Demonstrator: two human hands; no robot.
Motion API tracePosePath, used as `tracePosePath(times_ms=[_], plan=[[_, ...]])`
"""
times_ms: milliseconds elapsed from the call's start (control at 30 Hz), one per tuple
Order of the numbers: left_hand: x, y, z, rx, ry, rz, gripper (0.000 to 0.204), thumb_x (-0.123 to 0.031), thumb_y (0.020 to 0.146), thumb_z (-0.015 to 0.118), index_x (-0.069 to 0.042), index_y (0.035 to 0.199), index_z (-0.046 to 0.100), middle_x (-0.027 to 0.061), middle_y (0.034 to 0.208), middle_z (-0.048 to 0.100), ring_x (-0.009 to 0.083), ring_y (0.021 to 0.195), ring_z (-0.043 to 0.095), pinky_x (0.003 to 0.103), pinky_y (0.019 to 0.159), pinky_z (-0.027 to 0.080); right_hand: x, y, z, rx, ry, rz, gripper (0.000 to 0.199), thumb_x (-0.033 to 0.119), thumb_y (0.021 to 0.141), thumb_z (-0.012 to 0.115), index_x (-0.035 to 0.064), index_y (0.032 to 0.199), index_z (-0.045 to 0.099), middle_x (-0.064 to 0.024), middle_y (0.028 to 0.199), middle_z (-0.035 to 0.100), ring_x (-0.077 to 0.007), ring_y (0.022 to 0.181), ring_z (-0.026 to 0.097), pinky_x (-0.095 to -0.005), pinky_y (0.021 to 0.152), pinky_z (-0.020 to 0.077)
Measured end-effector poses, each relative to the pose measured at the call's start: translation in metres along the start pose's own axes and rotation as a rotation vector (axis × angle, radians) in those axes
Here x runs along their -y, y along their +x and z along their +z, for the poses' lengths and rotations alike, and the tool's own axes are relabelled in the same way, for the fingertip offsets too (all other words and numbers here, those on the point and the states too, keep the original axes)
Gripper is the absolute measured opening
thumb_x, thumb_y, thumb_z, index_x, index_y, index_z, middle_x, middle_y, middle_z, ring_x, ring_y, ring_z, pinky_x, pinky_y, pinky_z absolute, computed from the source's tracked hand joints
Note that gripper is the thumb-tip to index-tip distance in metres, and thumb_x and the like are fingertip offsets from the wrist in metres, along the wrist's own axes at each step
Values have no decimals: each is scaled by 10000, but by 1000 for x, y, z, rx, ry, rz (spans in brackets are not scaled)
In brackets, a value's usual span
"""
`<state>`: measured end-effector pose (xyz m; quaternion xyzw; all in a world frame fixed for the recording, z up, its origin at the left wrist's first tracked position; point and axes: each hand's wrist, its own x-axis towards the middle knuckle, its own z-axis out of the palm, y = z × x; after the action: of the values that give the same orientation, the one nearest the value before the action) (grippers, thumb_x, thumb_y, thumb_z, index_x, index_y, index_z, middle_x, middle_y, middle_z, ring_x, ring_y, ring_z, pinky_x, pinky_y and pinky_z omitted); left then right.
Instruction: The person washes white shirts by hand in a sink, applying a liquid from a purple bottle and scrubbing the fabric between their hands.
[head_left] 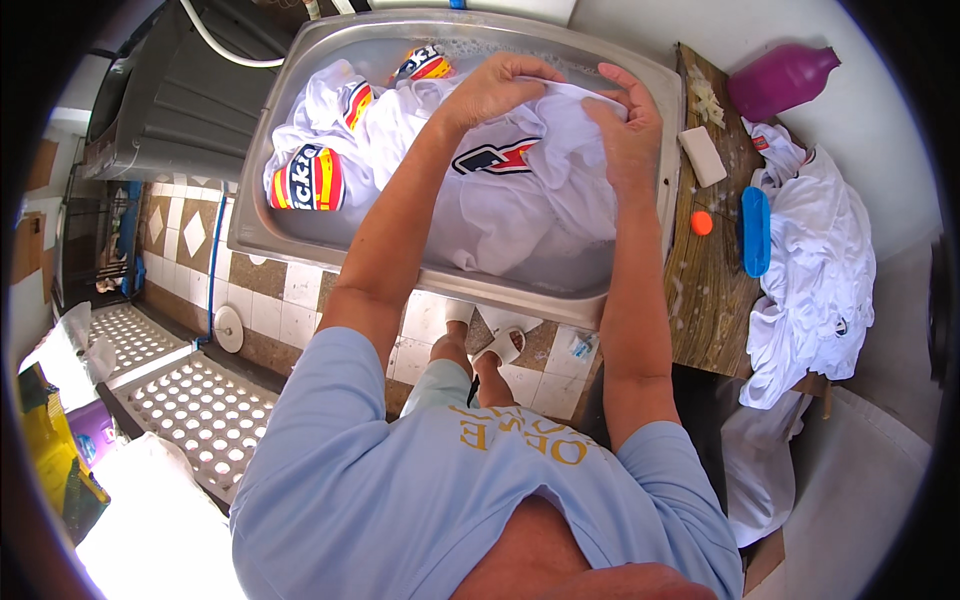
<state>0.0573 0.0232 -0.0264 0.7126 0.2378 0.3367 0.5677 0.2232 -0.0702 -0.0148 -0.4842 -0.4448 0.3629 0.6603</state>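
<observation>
A metal sink basin (430,281) holds greyish, sudsy water and soaked white clothes. Over its far right part, my left hand (492,92) and my right hand (630,128) pinch a wet white shirt (572,125) along its upper edge. A short stretch of cloth spans between the two hands. The rest of the shirt hangs into the water, showing a black, red and white printed emblem (497,157). Left of it, bunched white fabric with a red, yellow and black print (307,180) lies in the basin, apart from my hands.
On the wooden board (712,310) at right are a soap bar (703,157), an orange cap (701,223), a pale scrubber (706,102), a blue plastic item (756,231), a purple bottle (785,84) and piled white clothes (820,265). A dark grey bin (190,100) stands left.
</observation>
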Motion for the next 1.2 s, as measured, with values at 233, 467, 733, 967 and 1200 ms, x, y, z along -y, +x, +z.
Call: tracePosePath(times_ms=[233,467,733,967,1200], plan=[[-17,-4,-15,123,-107,-129,157,-65,842,579,-6,981,624,9,863,644,76,776,581,222,753,451,1,8,-18,-70,108,30,381,-85,679,542,10,1043,604,-58,852,621,-79,732,540,-199,679,420],[-8,-2,-16,122,-191,-58,117,-97,817,588,-16,895,618,-11,829,609,74,790,550,222,762,421,-1,12,-23,-54,251,69,270,-24,705,521,3,946,639,-22,883,603,-87,769,514,-198,693,394],[-15,-5,-11,119,-286,10,204,-168,828,525,7,876,618,25,828,598,113,812,531,250,804,397,17,-2,-13,295,-160,244,168,117,763,649,-8,875,644,0,851,585,-65,751,491,-199,691,385],[-2,-6,-9,80,-274,-111,377,-296,870,422,22,857,623,67,849,608,156,864,527,277,852,363,19,5,-32,417,776,52,161,183,786,563,43,730,507,-69,829,453,-205,860,438,-316,817,361],[11,-3,-15,-93,8,-15,384,-260,872,395,32,833,641,72,818,613,154,813,536,262,804,386,5,10,-42,250,962,99,203,172,772,549,98,665,392,-53,767,385,-254,855,406,-354,839,336]])
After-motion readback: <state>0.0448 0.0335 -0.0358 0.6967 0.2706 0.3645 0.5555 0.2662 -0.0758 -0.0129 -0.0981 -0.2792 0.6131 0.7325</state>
